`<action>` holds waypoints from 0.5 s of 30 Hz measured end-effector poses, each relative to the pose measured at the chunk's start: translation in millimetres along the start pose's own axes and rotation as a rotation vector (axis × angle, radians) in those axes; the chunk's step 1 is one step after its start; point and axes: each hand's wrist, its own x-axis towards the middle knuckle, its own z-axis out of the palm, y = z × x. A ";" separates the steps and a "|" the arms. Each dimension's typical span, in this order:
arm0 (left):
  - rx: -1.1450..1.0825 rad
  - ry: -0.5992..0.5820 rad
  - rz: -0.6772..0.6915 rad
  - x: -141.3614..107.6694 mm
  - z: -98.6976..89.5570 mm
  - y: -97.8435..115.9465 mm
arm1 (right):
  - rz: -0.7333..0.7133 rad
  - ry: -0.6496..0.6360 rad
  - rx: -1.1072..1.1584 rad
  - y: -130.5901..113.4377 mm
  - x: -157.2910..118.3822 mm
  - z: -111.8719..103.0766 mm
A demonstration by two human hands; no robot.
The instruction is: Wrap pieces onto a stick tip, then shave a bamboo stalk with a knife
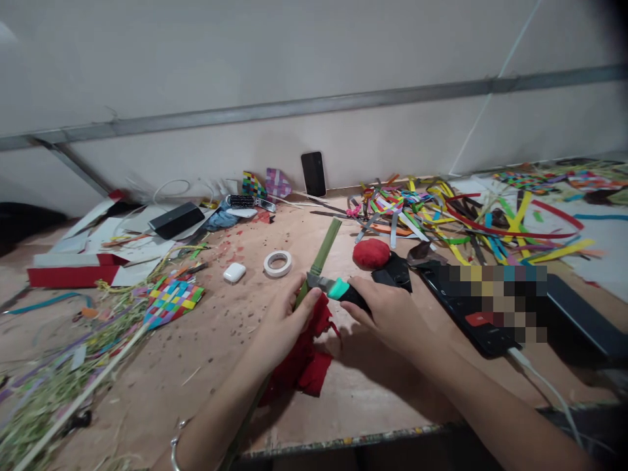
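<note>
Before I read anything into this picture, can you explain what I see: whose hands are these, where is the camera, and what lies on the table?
No machine: a person works with bare hands, filmed by a camera on their own head, looking down. The left hand grips a green stalk over red cloth. The right hand holds a utility knife, its blade against the stalk. On the wooden table lie a tape roll, a red round cushion, a white earbud case, a woven colourful mat and many coloured paper strips.
</note>
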 end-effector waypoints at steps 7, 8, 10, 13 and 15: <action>-0.009 -0.020 0.005 0.2 -2.8 5.9 | -0.035 0.136 -0.074 -4.0 -1.8 3.1; -0.018 -0.020 -0.004 0.3 -3.2 6.2 | -0.042 0.153 -0.092 -4.1 -2.1 3.9; -0.023 -0.005 -0.010 0.6 -3.5 6.2 | -0.045 0.175 -0.118 -4.3 -2.6 5.6; -0.018 0.018 -0.008 0.7 -2.6 6.4 | -0.035 0.176 -0.131 -5.5 -3.5 8.8; -0.020 0.032 -0.005 0.2 -1.4 7.6 | -0.022 0.165 -0.128 -7.9 -4.3 10.9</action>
